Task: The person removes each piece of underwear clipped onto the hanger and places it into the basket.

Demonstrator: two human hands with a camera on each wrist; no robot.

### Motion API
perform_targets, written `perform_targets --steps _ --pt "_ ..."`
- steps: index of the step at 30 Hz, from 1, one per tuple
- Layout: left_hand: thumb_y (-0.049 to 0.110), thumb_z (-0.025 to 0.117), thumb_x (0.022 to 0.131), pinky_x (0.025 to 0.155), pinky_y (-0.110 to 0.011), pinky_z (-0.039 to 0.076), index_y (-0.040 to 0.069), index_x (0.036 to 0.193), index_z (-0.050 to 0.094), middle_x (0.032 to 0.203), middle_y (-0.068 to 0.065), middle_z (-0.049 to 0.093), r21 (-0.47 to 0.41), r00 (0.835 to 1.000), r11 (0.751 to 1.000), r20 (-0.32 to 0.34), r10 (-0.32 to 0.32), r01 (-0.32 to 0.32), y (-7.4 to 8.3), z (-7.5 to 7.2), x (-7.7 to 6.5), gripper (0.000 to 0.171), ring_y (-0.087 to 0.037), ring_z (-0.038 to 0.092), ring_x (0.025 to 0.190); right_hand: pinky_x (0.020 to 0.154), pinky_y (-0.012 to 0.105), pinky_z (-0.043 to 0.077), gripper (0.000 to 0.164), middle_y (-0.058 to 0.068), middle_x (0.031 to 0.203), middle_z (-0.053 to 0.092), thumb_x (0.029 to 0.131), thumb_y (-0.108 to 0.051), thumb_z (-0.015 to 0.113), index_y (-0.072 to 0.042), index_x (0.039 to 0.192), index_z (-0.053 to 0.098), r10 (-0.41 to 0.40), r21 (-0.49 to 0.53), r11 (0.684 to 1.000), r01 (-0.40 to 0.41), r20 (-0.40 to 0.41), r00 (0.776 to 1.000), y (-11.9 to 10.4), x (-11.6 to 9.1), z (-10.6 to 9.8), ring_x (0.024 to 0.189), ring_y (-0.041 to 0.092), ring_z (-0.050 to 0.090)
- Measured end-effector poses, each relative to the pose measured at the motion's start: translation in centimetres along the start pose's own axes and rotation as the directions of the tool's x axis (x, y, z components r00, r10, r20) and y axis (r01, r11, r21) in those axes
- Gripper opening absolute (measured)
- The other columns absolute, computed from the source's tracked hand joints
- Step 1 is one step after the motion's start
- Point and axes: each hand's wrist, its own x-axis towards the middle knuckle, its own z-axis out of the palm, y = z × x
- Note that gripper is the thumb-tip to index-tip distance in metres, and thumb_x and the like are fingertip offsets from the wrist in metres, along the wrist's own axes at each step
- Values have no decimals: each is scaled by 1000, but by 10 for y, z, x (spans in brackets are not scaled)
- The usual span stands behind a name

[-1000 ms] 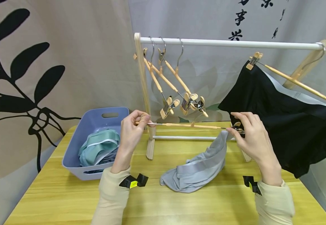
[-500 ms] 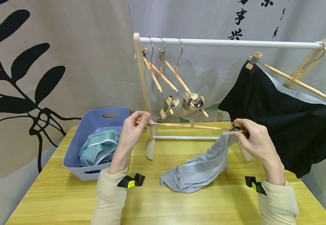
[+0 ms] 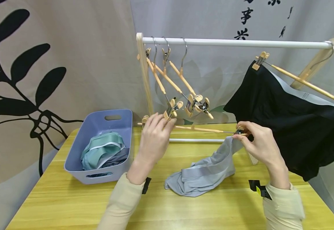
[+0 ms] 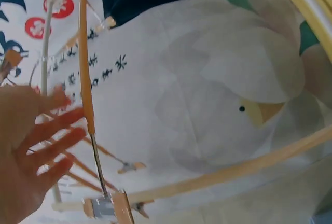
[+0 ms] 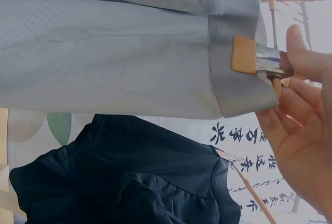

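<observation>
My right hand [image 3: 260, 143] pinches the metal-and-wood clip [image 5: 259, 60] at the right end of a clip hanger [image 3: 205, 129]. In the right wrist view that clip sits on the waistband corner of grey underpants [image 5: 129, 63]; their rest trails onto the table in the head view. My left hand [image 3: 156, 137] is at the hanger's left half. In the left wrist view its fingers [image 4: 57, 141] are extended and spread beside the hanger bar [image 4: 85, 63], near or touching it. The hanger's left clip [image 4: 111, 207] has no cloth in it.
A blue basket [image 3: 76, 159] with folded teal and grey-blue clothes stands at left. Behind is a rack with a white rail [image 3: 227, 42]. Several bare clip hangers [image 3: 181, 76] hang at its left; black shorts [image 3: 279, 121] hang at its right. The table [image 3: 207, 214] is yellow wood.
My left hand has let go of the hanger's left end and moved right along it, fingers opening out. My right hand has lowered onto the right clip and pinches it.
</observation>
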Motion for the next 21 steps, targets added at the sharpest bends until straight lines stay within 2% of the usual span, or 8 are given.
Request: perform_targets --steps 1,3,6,10,13,21 --pt "18 61 86 92 -35 46 8 93 67 85 -6 70 0 999 999 36 40 -40 2 2 0 14 -21 62 86 58 17 44 34 5 72 62 61 1 78 0 91 61 3 2 1000 -3 0 1000 -1 0 0 62 12 54" --pt "25 62 85 89 -33 47 12 99 67 86 -3 71 -24 991 997 113 77 -75 6 6 -2 21 -19 63 84 59 15 43 34 5 72 62 60 1 79 0 90 62 4 16 1000 -4 -4 1000 -2 0 1 63 10 52" --pt "28 62 84 81 -31 48 15 100 68 88 0 71 -60 977 997 203 68 -57 8 9 -5 22 -17 63 81 59 12 41 34 4 72 61 59 -1 80 -1 88 63 4 47 999 -4 -10 1000 -3 1 2 63 6 49" --pt "26 61 85 69 -29 46 15 97 69 86 1 70 -123 960 992 279 36 -2 8 13 -9 18 -16 59 75 57 11 38 32 2 73 61 58 -3 81 -4 86 65 26 81 996 -25 -11 1000 -4 0 5 65 -1 44" --pt "25 61 85 66 -28 44 14 95 70 85 1 69 -169 952 985 307 24 29 7 15 -11 17 -16 56 74 55 11 35 30 2 73 60 59 -4 81 -5 85 66 60 92 994 -59 -10 998 -4 -1 8 65 -4 41" --pt "18 63 84 64 -23 41 11 87 71 80 0 65 -232 954 969 298 -12 85 7 14 -9 12 -15 49 72 53 11 34 21 1 74 60 65 -6 78 -4 83 67 105 104 989 -104 -1 994 -5 -2 13 62 -3 40"
